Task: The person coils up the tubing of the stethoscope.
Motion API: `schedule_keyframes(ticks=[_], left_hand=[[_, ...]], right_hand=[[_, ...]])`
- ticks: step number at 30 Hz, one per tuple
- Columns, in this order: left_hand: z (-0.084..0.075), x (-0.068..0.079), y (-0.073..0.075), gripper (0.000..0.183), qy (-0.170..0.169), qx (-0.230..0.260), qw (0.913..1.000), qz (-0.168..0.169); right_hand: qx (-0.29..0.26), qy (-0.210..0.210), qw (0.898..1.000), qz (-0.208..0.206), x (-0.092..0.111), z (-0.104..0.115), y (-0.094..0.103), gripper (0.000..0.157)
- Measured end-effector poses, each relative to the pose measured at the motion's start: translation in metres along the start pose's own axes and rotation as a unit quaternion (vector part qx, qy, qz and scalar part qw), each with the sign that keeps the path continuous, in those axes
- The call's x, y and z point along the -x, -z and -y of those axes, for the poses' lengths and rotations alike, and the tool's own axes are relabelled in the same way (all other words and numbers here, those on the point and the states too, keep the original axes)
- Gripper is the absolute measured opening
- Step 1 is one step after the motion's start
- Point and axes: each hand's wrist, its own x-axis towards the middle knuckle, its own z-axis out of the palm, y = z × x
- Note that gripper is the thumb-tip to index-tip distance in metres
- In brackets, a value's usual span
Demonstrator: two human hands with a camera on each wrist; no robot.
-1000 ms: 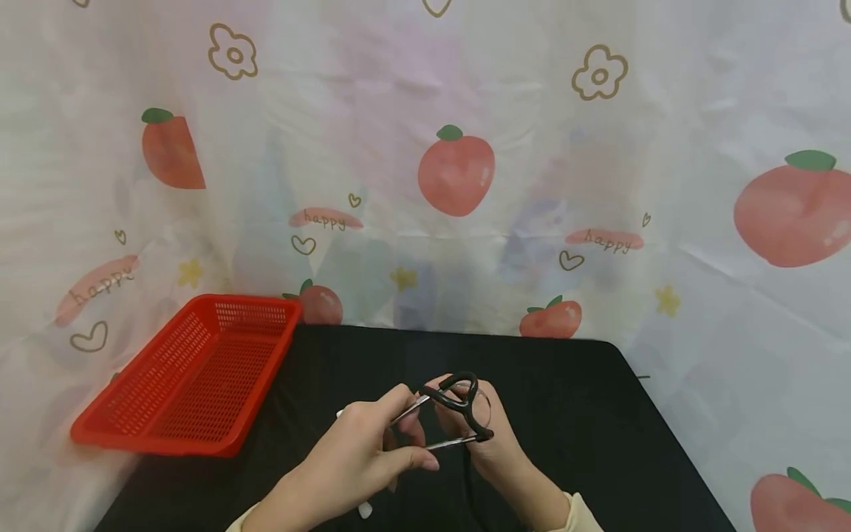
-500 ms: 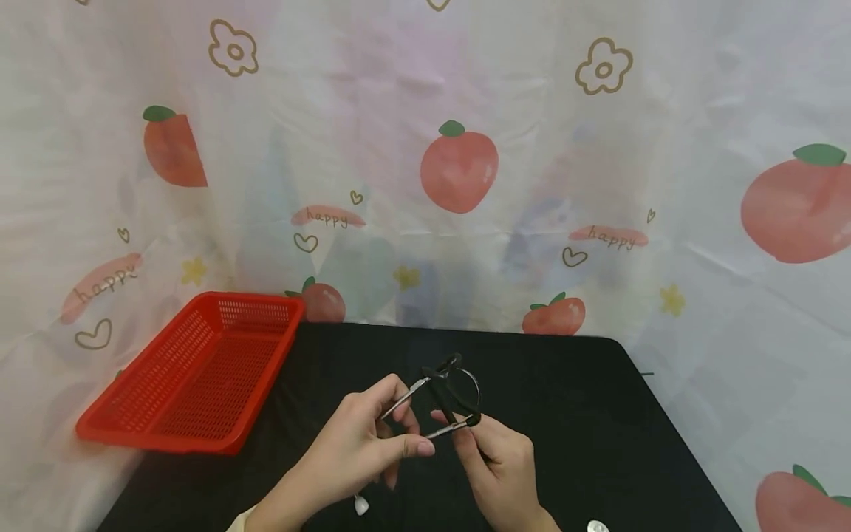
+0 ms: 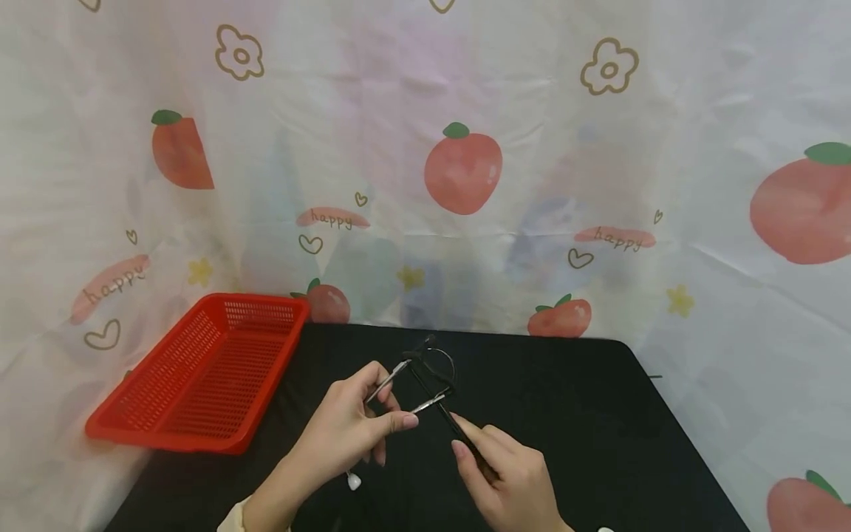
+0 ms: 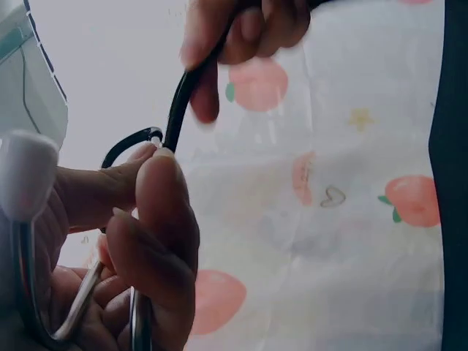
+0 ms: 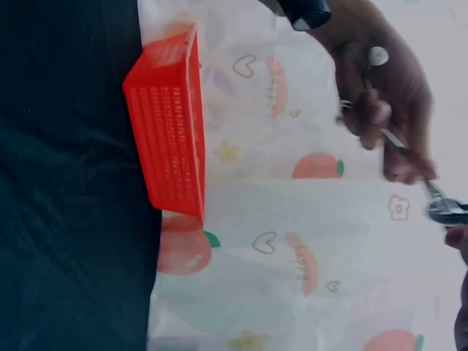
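A stethoscope (image 3: 436,397) with black tubing and metal ear tubes is held up between both hands above the black table. My left hand (image 3: 346,417) grips the metal ear tubes, thumb on one and curled fingers at the other. A white ear tip (image 4: 28,175) is close to the camera in the left wrist view; in the head view an ear tip (image 3: 354,481) hangs below that hand. My right hand (image 3: 512,476) pinches the black tubing between thumb and fingers, below the fork. A white round piece (image 3: 604,529) just shows at the head view's bottom edge.
A red perforated plastic basket (image 3: 199,377) stands at the left of the black table (image 3: 565,399). Behind the table hangs a pale curtain (image 3: 385,111) printed with peaches and hearts, which also covers both sides.
My right hand has left the fork and moved down and right along the tubing, which is now stretched straighter. My left hand and the ear tubes have shifted slightly left and away from me.
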Motion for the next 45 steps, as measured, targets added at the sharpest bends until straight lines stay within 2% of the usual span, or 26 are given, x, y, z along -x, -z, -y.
schedule_keyframes(ticks=[4, 6, 9, 12, 15, 17, 19, 22, 24, 26, 30, 31, 33, 35, 36, 38, 40, 41, 43, 45], left_hand=[[0.006, -0.005, 0.004, 0.042, 0.012, -0.011, 0.9998, -0.007], [0.009, -0.006, 0.005, 0.042, 0.018, -0.005, 0.9998, 0.012], [0.012, -0.007, 0.001, 0.044, 0.028, 0.004, 0.9980, 0.057], [0.012, -0.007, -0.006, 0.046, 0.027, 0.005, 0.9935, 0.111], [0.009, -0.006, -0.015, 0.045, 0.019, 0.019, 0.9836, 0.178], [0.005, -0.004, -0.021, 0.045, 0.017, 0.035, 0.9724, 0.230], [-0.001, -0.001, -0.024, 0.043, 0.016, 0.047, 0.9571, 0.286], [-0.011, 0.000, -0.025, 0.036, 0.004, 0.044, 0.9339, 0.355], [-0.018, 0.001, -0.021, 0.032, -0.003, 0.041, 0.9219, 0.385], [-0.023, 0.001, -0.017, 0.029, -0.010, 0.041, 0.9138, 0.404], [-0.028, 0.002, -0.015, 0.028, -0.031, 0.041, 0.9089, 0.414], [-0.028, 0.003, -0.015, 0.029, -0.043, 0.034, 0.9094, 0.412], [-0.028, 0.005, -0.016, 0.032, -0.060, 0.028, 0.9141, 0.400], [-0.028, 0.007, -0.016, 0.036, -0.072, 0.031, 0.9191, 0.386], [-0.028, 0.008, -0.015, 0.037, -0.073, 0.038, 0.9219, 0.379], [-0.027, 0.010, -0.013, 0.039, -0.059, 0.074, 0.9290, 0.358], [-0.025, 0.011, -0.010, 0.039, -0.043, 0.107, 0.9373, 0.329], [-0.025, 0.011, -0.009, 0.040, -0.034, 0.120, 0.9423, 0.310], [-0.022, 0.011, -0.007, 0.041, -0.016, 0.136, 0.9522, 0.273], [-0.020, 0.011, -0.006, 0.042, -0.004, 0.132, 0.9620, 0.239]], right_hand=[[0.046, 0.028, 0.998, 0.043, -0.006, 0.000, 0.013, 0.034], [0.072, 0.055, 0.993, 0.069, -0.011, 0.000, 0.021, 0.034], [0.091, 0.102, 0.983, 0.121, -0.022, -0.001, 0.036, 0.035], [0.080, 0.149, 0.964, 0.203, -0.042, -0.004, 0.054, 0.028], [0.032, 0.173, 0.934, 0.310, -0.069, -0.008, 0.069, 0.014], [-0.020, 0.175, 0.909, 0.379, -0.088, -0.013, 0.074, 0.009], [-0.096, 0.157, 0.879, 0.439, -0.105, -0.020, 0.073, 0.011], [-0.220, 0.103, 0.824, 0.512, -0.125, -0.033, 0.061, 0.013], [-0.304, 0.069, 0.786, 0.534, -0.133, -0.043, 0.049, 0.014], [-0.385, 0.017, 0.744, 0.545, -0.134, -0.052, 0.036, 0.020], [-0.529, -0.068, 0.653, 0.537, -0.123, -0.066, 0.014, 0.038], [-0.554, -0.086, 0.635, 0.532, -0.119, -0.070, 0.008, 0.044], [-0.593, -0.091, 0.606, 0.522, -0.109, -0.077, -0.004, 0.049], [-0.629, -0.091, 0.588, 0.500, -0.098, -0.086, -0.016, 0.051], [-0.645, -0.092, 0.582, 0.486, -0.092, -0.090, -0.022, 0.049], [-0.677, -0.096, 0.579, 0.443, -0.079, -0.099, -0.030, 0.036], [-0.703, -0.113, 0.581, 0.395, -0.064, -0.107, -0.034, 0.021], [-0.708, -0.118, 0.588, 0.374, -0.057, -0.109, -0.035, 0.015], [-0.702, -0.140, 0.615, 0.332, -0.043, -0.113, -0.033, 0.007], [-0.685, -0.162, 0.642, 0.305, -0.032, -0.114, -0.031, 0.008]])
